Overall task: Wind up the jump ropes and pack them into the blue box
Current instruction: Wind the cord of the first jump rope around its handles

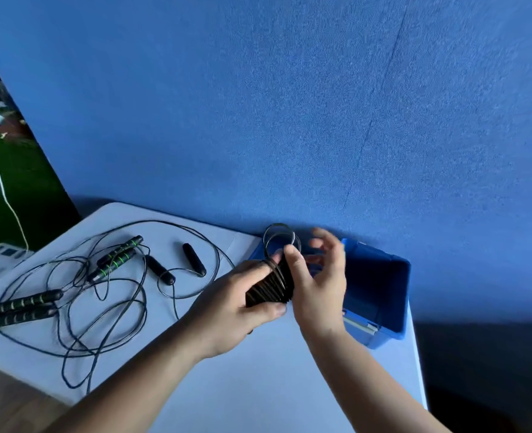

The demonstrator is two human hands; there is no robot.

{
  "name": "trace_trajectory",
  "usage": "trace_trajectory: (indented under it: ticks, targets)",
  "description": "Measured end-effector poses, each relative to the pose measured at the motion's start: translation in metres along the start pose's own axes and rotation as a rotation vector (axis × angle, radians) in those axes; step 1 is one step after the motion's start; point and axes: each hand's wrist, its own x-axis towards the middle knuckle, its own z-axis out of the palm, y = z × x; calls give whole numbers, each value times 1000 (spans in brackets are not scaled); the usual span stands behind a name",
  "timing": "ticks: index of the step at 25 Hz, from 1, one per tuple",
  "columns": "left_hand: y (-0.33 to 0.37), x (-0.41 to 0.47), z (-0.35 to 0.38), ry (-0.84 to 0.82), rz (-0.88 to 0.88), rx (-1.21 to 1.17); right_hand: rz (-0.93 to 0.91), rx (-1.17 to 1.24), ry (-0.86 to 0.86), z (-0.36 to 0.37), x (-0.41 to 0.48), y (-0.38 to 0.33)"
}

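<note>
Altogether, three loose ropes [119, 260], one wound rope [271, 287]

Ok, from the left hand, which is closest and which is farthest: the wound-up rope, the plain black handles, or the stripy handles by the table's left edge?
From the left hand:
1. Wound-up rope: gripped in it.
2. Plain black handles: lying to its left.
3. Stripy handles: farthest, left edge of the table.
</note>
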Motion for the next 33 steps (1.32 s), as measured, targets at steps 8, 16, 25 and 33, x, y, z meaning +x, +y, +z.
trace_trajectory:
  ticks: [8,16,25,33]
  targets:
    - [-9,3,-3,161,-101,193,-383,-407,-288,-17,2,0]
    - [-1,2,7,268,-64,465,-138,-443,-444,-12,-7,-20]
    - [-4,-3,7,210,-119,475,-253,-518,-577,-21,9,-12]
    - [-12,-4,-6,52,-170,92,-655,-580,-627,-43,23,-3]
